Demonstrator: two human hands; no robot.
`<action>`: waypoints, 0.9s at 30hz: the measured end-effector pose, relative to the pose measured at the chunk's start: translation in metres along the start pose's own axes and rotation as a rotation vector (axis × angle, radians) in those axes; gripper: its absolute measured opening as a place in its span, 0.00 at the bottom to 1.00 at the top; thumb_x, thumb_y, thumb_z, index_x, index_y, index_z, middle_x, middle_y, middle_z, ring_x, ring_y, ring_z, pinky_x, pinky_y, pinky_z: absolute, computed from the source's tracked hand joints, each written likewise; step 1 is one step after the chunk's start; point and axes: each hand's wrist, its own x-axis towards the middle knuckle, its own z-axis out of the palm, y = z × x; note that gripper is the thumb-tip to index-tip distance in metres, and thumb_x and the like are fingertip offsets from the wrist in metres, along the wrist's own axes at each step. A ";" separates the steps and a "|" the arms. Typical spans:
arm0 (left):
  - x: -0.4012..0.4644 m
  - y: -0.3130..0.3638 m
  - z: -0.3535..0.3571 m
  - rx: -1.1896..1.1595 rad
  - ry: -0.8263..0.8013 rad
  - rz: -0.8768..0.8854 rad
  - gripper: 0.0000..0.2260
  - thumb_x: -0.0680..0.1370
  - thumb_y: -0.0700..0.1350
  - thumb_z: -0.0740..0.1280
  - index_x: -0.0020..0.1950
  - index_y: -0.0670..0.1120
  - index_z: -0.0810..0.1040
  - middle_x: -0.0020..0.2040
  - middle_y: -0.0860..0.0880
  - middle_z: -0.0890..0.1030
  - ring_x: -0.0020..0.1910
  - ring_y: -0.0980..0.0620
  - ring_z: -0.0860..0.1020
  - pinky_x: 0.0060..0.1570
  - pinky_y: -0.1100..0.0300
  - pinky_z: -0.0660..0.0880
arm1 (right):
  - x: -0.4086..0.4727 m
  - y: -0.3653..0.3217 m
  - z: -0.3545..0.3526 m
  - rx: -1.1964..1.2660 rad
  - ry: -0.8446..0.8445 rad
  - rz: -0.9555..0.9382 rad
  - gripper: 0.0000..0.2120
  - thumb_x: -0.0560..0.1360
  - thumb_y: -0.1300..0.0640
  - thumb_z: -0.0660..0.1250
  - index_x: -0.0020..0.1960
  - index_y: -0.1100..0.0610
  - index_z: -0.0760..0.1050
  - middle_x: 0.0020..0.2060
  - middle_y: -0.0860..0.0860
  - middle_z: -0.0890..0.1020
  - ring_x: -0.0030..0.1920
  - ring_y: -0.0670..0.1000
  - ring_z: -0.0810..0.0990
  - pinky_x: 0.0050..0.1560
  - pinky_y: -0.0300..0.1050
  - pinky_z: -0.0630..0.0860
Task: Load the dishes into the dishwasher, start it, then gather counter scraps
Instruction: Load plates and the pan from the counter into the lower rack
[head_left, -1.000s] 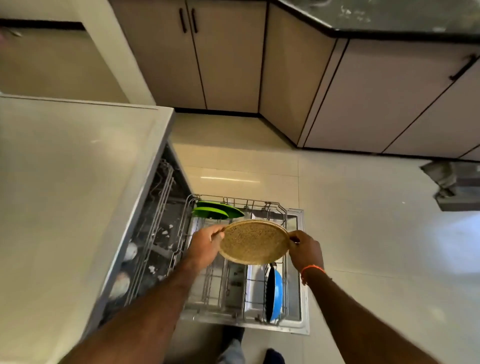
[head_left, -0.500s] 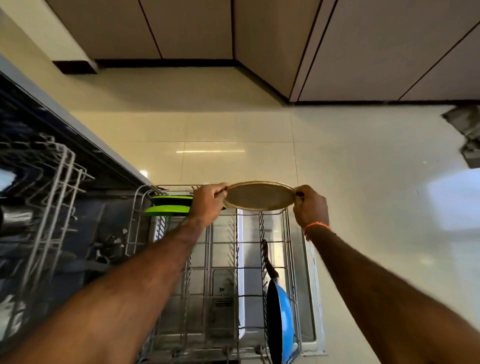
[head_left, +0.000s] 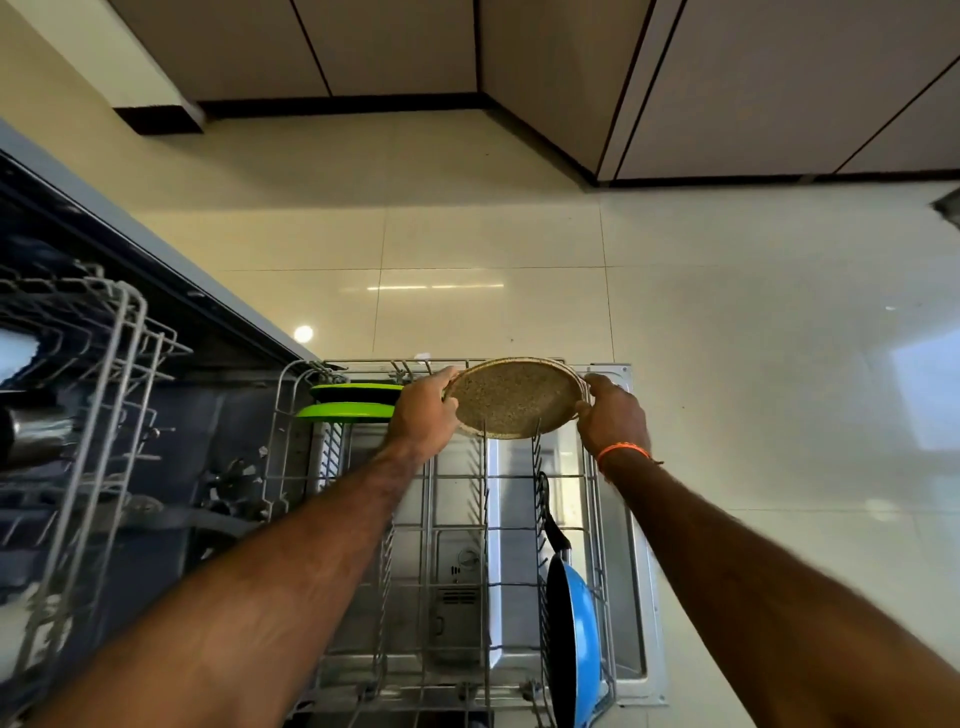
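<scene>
I've got the speckled plate (head_left: 517, 397) at frame centre, held w/ both hands: left hand (head_left: 423, 410) curled on its left rim, right hand (head_left: 613, 415) gripping the right rim, orange band (head_left: 623, 451) on that wrist. Plate is tilted, lower edge at the tines of the lower rack (head_left: 457, 519), far end. Green plates (head_left: 353, 402) stand just left of it. Blue pan (head_left: 574, 629) sits on edge, lower centre-right. Upper rack (head_left: 98, 374) at left.

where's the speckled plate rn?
Head view, upper centre: the speckled plate is held by its edges between the left hand and right hand, over the far end of the lower rack, just right of the green plates.
</scene>
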 end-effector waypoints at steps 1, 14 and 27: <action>-0.004 0.002 -0.004 -0.002 0.000 -0.005 0.24 0.78 0.37 0.68 0.75 0.45 0.72 0.69 0.44 0.78 0.63 0.45 0.80 0.66 0.56 0.75 | -0.004 -0.003 -0.005 -0.014 -0.006 0.009 0.19 0.78 0.58 0.67 0.68 0.52 0.75 0.60 0.57 0.82 0.59 0.61 0.80 0.59 0.54 0.77; -0.236 0.044 -0.134 0.006 -0.174 -0.199 0.22 0.76 0.48 0.67 0.70 0.45 0.77 0.66 0.43 0.80 0.63 0.45 0.79 0.62 0.57 0.76 | -0.186 -0.095 -0.111 -0.229 -0.301 -0.225 0.16 0.77 0.54 0.68 0.64 0.53 0.78 0.58 0.57 0.83 0.57 0.60 0.81 0.59 0.51 0.78; -0.618 0.016 -0.201 -0.062 0.164 -0.574 0.16 0.80 0.47 0.66 0.67 0.43 0.79 0.65 0.42 0.80 0.66 0.41 0.76 0.64 0.54 0.71 | -0.498 -0.218 -0.135 -0.731 -0.686 -1.129 0.18 0.77 0.54 0.62 0.66 0.54 0.76 0.62 0.59 0.80 0.63 0.62 0.78 0.61 0.52 0.76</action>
